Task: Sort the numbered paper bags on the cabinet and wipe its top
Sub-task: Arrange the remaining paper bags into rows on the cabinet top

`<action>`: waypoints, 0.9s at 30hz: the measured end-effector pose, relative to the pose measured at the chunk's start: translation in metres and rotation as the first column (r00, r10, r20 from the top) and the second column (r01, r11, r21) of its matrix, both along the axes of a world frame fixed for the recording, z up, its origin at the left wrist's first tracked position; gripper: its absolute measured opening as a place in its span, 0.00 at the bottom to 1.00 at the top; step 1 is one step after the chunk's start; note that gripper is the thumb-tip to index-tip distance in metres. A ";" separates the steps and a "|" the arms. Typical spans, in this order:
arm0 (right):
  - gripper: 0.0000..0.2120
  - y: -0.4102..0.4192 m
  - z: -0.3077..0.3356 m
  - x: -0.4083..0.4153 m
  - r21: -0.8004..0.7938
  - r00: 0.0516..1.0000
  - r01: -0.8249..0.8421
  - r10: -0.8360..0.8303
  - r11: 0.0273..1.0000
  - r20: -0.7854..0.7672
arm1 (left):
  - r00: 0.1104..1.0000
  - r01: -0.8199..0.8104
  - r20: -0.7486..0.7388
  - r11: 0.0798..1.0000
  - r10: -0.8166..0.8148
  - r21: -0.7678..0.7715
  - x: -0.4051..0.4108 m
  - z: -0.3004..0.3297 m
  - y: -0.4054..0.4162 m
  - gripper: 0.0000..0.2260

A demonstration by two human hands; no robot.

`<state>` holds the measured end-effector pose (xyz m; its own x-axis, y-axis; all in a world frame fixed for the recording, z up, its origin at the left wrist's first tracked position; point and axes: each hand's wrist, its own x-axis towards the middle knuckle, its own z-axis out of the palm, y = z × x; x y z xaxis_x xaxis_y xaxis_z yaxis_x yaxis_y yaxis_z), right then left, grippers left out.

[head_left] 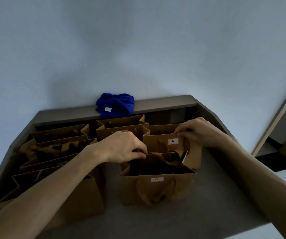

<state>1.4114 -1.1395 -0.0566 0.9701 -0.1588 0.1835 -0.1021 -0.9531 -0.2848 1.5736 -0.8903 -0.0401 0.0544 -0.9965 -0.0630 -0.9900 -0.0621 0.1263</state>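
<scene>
The fingers of the left hand point(124, 147) are curled narrow, pinching the far rim of the bag marked 4 point(157, 188), which stands open at about 6 o'clock on the cabinet top point(213, 192), its label facing the camera and its handle hanging down the front. The right hand point(197, 131) pinches the upper right corner of the bag marked 5 point(164, 144), thumb and fingertips closed on the paper edge; this bag stands just behind the first, toward 1 o'clock, touching or nearly touching it. Straight behind, toward 12 o'clock, another open bag point(121, 126) stands, its label hidden by the left hand. From 9 to 7 o'clock a row of further brown bags point(59, 149) is packed close together under the left forearm, their numbers out of sight. At 12 o'clock, on the raised ledge point(164, 104) along the wall, lies a crumpled blue cloth point(115, 105) with a small white tag.
</scene>
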 end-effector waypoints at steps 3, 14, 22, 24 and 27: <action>0.09 0.019 0.004 0.021 -0.009 0.996 -0.092 0.092 0.996 -0.004 | 0.999 -0.039 0.008 0.999 0.039 0.016 0.004 0.005 0.015 0.12; 0.10 0.077 0.002 0.090 0.023 0.967 -0.253 0.254 0.967 -0.032 | 0.986 -0.161 0.022 0.984 0.163 -0.071 0.024 0.007 0.058 0.11; 0.08 0.079 -0.008 0.101 0.096 0.965 -0.261 0.261 0.961 0.009 | 0.982 -0.180 0.027 0.972 0.186 -0.152 0.030 -0.008 0.063 0.11; 0.08 0.073 -0.007 0.094 0.168 0.969 -0.218 0.192 0.961 0.157 | 0.978 -0.198 0.013 0.949 0.207 -0.244 0.025 -0.009 0.067 0.11; 0.09 0.060 -0.012 0.080 0.398 0.925 -0.141 -0.022 0.906 0.379 | 0.961 -0.269 -0.187 0.850 0.204 -0.454 0.006 -0.013 0.086 0.11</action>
